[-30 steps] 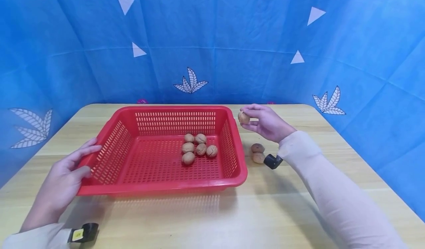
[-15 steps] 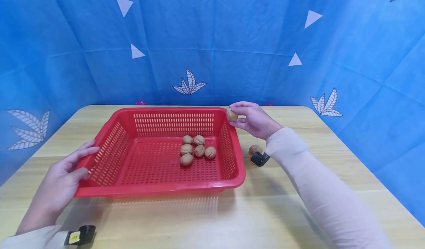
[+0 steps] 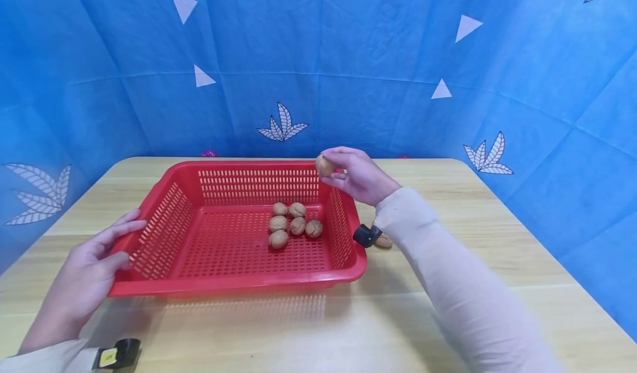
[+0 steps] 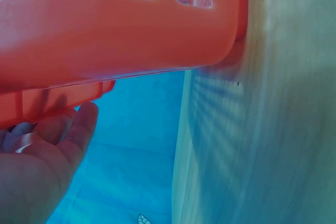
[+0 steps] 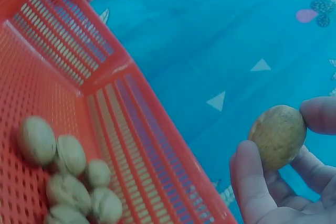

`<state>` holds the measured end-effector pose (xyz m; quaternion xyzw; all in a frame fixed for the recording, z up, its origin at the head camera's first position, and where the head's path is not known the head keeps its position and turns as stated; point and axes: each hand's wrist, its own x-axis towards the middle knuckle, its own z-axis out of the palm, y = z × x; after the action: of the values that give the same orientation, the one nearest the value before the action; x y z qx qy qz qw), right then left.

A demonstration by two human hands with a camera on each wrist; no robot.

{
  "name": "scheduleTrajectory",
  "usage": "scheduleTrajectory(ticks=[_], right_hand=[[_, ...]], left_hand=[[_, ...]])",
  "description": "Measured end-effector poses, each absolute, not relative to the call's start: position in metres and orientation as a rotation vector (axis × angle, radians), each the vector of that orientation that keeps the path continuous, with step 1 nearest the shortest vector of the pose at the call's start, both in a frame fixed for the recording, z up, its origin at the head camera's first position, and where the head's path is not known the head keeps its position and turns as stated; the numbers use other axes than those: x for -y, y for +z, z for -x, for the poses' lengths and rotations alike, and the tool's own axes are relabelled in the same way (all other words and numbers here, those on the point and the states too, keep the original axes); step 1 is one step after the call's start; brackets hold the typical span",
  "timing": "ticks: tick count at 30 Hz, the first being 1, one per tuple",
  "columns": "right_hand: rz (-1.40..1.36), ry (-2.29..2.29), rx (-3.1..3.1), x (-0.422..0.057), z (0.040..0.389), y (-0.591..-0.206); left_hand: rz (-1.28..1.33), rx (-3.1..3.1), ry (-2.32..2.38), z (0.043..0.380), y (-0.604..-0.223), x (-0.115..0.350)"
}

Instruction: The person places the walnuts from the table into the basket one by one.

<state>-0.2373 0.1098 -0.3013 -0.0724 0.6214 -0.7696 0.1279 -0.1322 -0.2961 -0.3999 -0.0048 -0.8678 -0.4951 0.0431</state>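
Note:
A red plastic basket point(image 3: 234, 285) with slotted walls stands on the table. At its left end my left hand point(image 3: 82, 276) grips the rim, fingers over the edge; in the left wrist view that hand point(image 4: 39, 169) shows just under the rim. My right hand point(image 3: 362, 178) pinches a walnut point(image 3: 325, 165) between thumb and fingertips, above the basket's back right corner. The right wrist view has the same walnut point(image 5: 278, 136) held clear of the basket wall. Several walnuts point(image 3: 278, 239) lie grouped on the basket floor, right of its middle.
Right of the basket, a walnut point(image 3: 383, 241) lies on the wooden table point(image 3: 463, 218), partly hidden by the right wrist's black camera point(image 3: 365, 235). A blue patterned curtain point(image 3: 318, 58) hangs behind the table. Another black camera point(image 3: 121, 353) sits on the left wrist.
My right hand has carried the walnut leftward from beside the basket to over its back right corner. The wrist camera now covers more of the walnuts on the table. My left hand stays put.

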Motion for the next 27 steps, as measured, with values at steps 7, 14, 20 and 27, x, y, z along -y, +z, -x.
scheduleTrajectory(ticks=[7,14,20,27], right_hand=[[0.164,-2.284,-1.731,-0.083,0.241,-0.299],[0.117,-2.302,-1.697,-0.063,0.245,-0.298],[0.098,-2.310,-1.707,-0.047,0.250,-0.299],[0.113,-2.165,-1.843,-0.035,0.251,-0.308]], left_hand=[[0.012,2.652,-1.516,0.132,-0.400,0.296],[0.042,2.637,-1.521,0.132,-0.399,0.296],[0.028,2.644,-1.526,0.130,-0.398,0.296],[0.021,2.646,-1.514,0.130,-0.396,0.295]])
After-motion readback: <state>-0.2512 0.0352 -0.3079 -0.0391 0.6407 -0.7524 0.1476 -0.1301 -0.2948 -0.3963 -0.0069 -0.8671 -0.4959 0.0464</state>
